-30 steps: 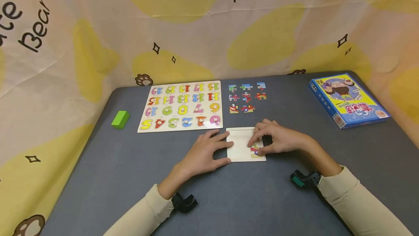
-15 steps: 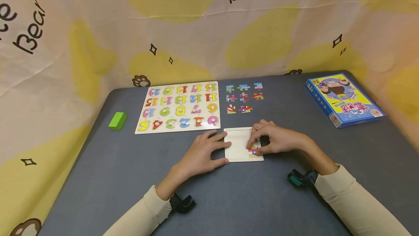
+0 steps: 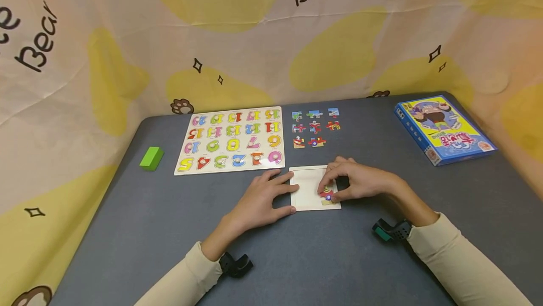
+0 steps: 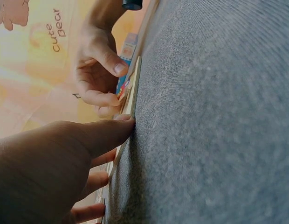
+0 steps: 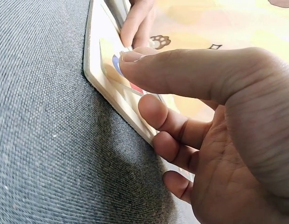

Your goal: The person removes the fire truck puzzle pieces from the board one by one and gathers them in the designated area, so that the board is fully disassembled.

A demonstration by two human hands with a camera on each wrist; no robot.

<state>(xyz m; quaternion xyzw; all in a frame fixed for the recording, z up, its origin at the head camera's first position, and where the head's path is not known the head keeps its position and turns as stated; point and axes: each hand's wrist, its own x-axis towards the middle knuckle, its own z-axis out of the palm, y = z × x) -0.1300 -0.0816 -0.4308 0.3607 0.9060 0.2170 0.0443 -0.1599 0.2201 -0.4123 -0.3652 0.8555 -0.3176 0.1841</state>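
A pale wooden puzzle tray (image 3: 304, 189) lies on the dark table in front of me. My left hand (image 3: 264, 202) has its fingers spread along the tray's left side, and the thumb (image 4: 117, 129) touches the rim in the left wrist view. Over the tray's right part, my right hand (image 3: 362, 179) pinches a jigsaw piece (image 3: 327, 194) between thumb and index finger. Red, blue and yellow show on this piece (image 5: 108, 59); fingers cover some of it. It sits in or just over the tray's near right corner, slightly tilted in the right wrist view.
Several loose jigsaw pieces (image 3: 315, 127) lie in rows beyond the tray. Left of them is a number puzzle board (image 3: 225, 151), with a green block (image 3: 152, 158) farther left. A blue and yellow box (image 3: 445, 131) lies at the right. A printed curtain (image 3: 237, 42) hangs behind the table.
The jigsaw piece under my right fingers has turned slightly and shifted a little left, away from the tray's right rim. The left hand keeps its place on the tray. The head view has shifted slightly.
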